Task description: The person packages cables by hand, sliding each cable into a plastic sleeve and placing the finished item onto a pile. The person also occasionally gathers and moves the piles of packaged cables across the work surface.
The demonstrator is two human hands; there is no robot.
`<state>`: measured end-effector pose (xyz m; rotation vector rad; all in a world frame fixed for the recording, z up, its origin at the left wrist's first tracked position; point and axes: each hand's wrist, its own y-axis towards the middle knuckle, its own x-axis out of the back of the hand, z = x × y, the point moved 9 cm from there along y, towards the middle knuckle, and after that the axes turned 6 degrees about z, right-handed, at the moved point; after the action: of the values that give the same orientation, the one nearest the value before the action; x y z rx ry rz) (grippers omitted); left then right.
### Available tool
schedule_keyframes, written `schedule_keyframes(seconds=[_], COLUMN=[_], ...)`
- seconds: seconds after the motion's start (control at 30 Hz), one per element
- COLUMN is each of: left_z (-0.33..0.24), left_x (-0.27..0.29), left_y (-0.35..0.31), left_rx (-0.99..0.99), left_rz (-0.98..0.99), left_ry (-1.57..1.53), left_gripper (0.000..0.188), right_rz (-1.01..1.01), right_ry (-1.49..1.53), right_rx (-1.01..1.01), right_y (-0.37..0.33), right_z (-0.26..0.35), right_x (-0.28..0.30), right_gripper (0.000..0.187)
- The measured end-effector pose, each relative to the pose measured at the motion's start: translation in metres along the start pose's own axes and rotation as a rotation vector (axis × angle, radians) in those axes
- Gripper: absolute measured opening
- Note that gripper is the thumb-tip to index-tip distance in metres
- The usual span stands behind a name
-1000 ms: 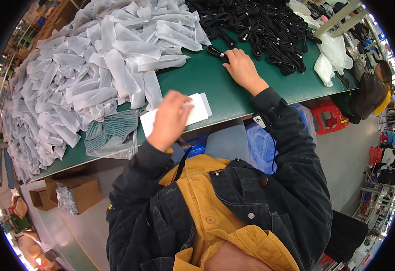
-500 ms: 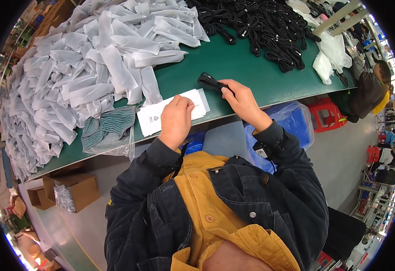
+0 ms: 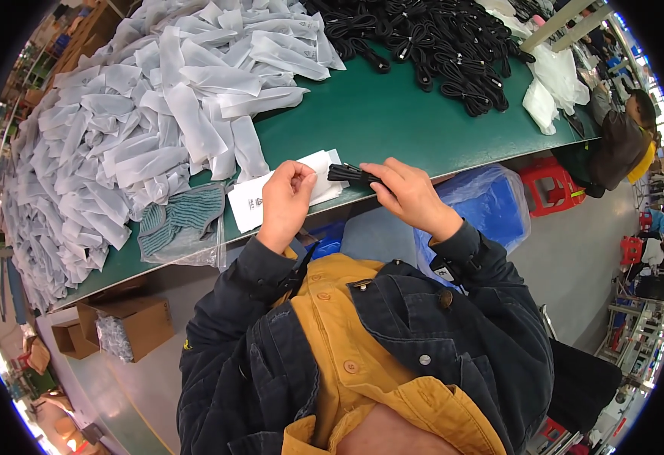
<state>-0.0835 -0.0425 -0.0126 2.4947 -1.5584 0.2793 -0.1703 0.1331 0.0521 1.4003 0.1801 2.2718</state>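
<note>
My right hand (image 3: 414, 196) holds a coiled black cable (image 3: 349, 174) between thumb and fingers, its looped end pointing left over the bags. My left hand (image 3: 287, 200) is closed in a pinch at the top of a stack of flat white bags (image 3: 247, 203), which lies at the table's near edge. Its fingertips seem to grip the uppermost bag; the exact hold is partly hidden. The cable's end is close to the right end of that stack, a little apart from my left fingers.
Filled whitish bags (image 3: 142, 114) are heaped on the left of the green table (image 3: 332, 114). Coiled black cables (image 3: 453, 53) pile up at the back right. A striped teal cloth (image 3: 180, 220) lies left of the stack. A blue lined bin (image 3: 491, 205) and red stool (image 3: 550, 187) stand at right.
My right hand has brought the cable down and slightly left, toward the bag stack. My left hand has shifted a little left and is turned, with thumb and fingers pinched.
</note>
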Motion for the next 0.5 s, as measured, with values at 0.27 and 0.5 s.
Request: schedule_keyframes(seconds=[0.27, 0.5], left_z=[-0.03, -0.071], left_x=[-0.009, -0.001], left_y=[-0.007, 0.003], left_rx=[-0.203, -0.409], left_rz=[0.075, 0.059], left_ry=[0.072, 0.259], left_gripper=[0.006, 0.007], right_rz=[0.173, 0.073], right_ry=[0.369, 0.441], right_rx=[-0.078, 0.03], right_y=[0.005, 0.027], right_z=[-0.011, 0.003], right_x=[-0.02, -0.003], right_gripper=[0.031, 0.029])
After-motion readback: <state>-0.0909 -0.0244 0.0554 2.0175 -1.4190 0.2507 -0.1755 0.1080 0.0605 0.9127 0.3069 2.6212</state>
